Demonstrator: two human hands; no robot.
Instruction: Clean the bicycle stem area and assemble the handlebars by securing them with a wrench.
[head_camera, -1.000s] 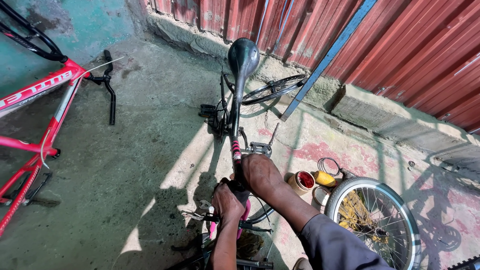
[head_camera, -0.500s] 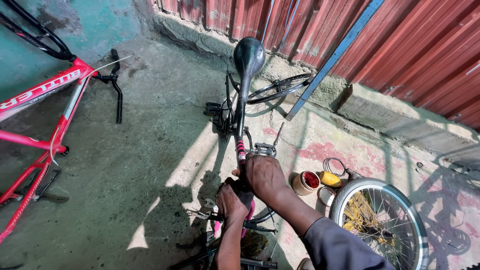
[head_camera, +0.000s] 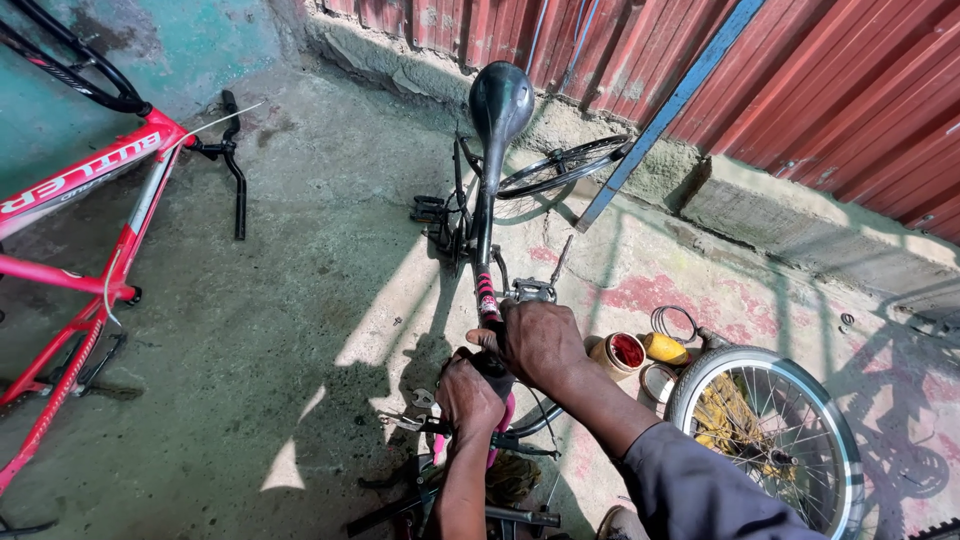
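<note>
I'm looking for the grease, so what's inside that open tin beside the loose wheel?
The tin holds something red; what it is I cannot tell. Its lower part is hidden behind the right hand and forearm.

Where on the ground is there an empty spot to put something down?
The widest bare floor lies between the red bicycle and the small pink bicycle. It is crowded on the other side, where tins sit against the loose wheel, and near the left hand and right hand, where small parts lie.
</note>
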